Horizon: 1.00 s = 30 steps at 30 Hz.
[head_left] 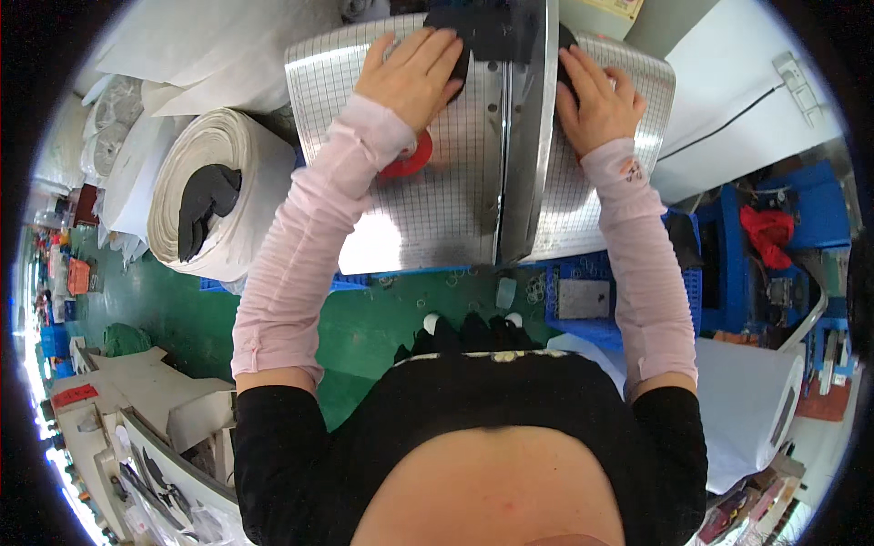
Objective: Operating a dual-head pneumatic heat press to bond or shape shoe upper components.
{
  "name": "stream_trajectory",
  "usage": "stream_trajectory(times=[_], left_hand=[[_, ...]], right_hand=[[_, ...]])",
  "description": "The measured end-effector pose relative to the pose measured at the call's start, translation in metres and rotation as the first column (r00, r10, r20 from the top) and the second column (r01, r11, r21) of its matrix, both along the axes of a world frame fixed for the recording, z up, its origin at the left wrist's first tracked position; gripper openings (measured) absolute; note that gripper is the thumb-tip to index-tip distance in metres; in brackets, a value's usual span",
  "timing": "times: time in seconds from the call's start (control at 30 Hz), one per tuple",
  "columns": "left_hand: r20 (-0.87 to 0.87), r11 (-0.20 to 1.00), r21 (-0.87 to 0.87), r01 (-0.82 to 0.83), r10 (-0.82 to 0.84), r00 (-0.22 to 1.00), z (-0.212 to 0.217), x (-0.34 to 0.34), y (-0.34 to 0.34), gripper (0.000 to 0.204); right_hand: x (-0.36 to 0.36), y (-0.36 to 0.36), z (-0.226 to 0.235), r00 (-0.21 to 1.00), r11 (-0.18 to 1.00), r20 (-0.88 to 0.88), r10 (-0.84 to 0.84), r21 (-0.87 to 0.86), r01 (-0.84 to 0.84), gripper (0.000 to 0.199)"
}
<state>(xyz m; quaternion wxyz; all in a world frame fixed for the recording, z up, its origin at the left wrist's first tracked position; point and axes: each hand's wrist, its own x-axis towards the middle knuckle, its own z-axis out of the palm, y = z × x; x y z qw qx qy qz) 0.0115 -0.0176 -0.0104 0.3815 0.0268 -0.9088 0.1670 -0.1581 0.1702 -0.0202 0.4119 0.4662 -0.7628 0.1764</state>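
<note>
Gridded metal plates (437, 200) lie in front of me on both sides of a tall metal bar (546, 136). Black material (473, 36) lies at the far end by the bar, and dark parts of it show beside both hands. My left hand (414, 73) rests on it left of the bar, fingers stretched out flat and thumb apart. Right of the bar, my right hand (596, 100) has its fingers spread over the dark edge, thumb apart. A red disc (410, 156) shows on the plate beside my left wrist.
A thick roll of off-white material (255, 173) stands left, a folded black piece (209, 200) on top. Below the plates are blue crates (583, 264) on a green floor (401, 309). A white roll (742, 400) lies right, near blue machinery (810, 209).
</note>
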Motion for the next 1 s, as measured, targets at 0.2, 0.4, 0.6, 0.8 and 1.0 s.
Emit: stream_trajectory(times=[0.2, 0.4, 0.6, 0.8, 1.0], left_hand=[[0.062, 0.995, 0.033, -0.097, 0.095, 0.994, 0.013, -0.031, -0.001, 0.046], [-0.021, 0.997, -0.071, 0.02, -0.022, 1.0, 0.017, -0.032, -0.007, 0.044], [0.068, 0.999, 0.052, -0.004, 0.001, 0.998, 0.018, -0.02, -0.001, 0.047], [-0.032, 1.0, 0.013, -0.008, 0.008, 0.999, 0.006, -0.021, 0.0, 0.035], [0.027, 0.996, 0.077, -0.044, 0.042, 0.999, 0.008, -0.02, 0.005, 0.039]], right_hand=[[0.0, -0.002, 0.018, 0.97, 0.985, 0.182, -0.159, 0.097, 0.143, 0.044], [-0.013, -0.002, 0.019, 0.981, 0.977, 0.098, -0.167, 0.152, 0.151, 0.045], [-0.037, 0.006, -0.001, 0.989, 0.993, -0.127, -0.076, 0.082, 0.087, 0.037], [-0.023, 0.008, 0.008, 1.0, 0.999, -0.025, -0.003, 0.041, 0.004, 0.036], [-0.024, 0.006, 0.007, 0.999, 0.999, 0.027, 0.03, 0.02, -0.031, 0.036]])
